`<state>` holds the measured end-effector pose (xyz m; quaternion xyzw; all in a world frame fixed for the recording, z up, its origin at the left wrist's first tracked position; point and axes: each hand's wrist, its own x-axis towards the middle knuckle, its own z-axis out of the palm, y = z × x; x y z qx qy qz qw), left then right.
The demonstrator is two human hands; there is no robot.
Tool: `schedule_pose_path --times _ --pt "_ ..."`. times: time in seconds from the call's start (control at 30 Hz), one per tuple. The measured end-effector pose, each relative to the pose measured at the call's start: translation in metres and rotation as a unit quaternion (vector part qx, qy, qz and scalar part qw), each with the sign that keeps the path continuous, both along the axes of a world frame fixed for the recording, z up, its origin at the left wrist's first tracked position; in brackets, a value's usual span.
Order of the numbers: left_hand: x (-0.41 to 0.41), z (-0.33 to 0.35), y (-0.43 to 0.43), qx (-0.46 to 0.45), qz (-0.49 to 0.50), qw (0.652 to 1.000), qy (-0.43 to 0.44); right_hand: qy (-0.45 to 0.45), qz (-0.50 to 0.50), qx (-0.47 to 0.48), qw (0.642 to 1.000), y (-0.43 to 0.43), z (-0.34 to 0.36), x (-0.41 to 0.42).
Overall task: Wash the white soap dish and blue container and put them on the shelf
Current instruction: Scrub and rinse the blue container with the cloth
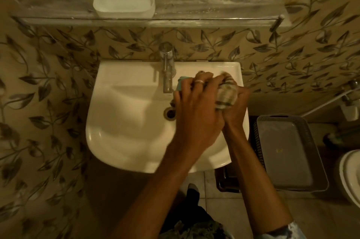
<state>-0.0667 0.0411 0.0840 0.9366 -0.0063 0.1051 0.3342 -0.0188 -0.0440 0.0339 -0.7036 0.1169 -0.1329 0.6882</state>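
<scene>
The white soap dish (124,3) stands upright on the glass shelf (214,8) above the sink. Over the right side of the white sink (120,118), my left hand (196,106) grips the blue container (181,83); only its blue-green edge shows past my fingers, near the tap. My right hand (236,106) is closed round a bunched striped cloth (227,95), which presses against the container. Most of the container is hidden by both hands.
A chrome tap (167,67) juts over the basin, just left of my hands. The drain (170,114) lies below them. A grey plastic basket (290,153) sits on the floor to the right, beside a toilet (350,176). Leaf-patterned tiles cover the wall.
</scene>
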Motion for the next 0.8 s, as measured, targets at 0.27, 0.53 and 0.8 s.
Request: schedule_pose_path --times 0.27,0.53,0.8 --pt "-0.001 -0.007 0.015 -0.032 0.075 0.994 0.077 0.04 -0.014 0.065 0.997 -0.002 0.003 -0.013" --pt "0.004 -0.005 0.031 -0.099 0.05 0.989 0.101 0.055 0.028 0.149 0.987 -0.012 0.0 -0.017" --pt "0.0 -0.011 0.027 0.062 -0.08 0.994 0.046 0.062 0.045 0.077 0.994 -0.015 -0.002 -0.017"
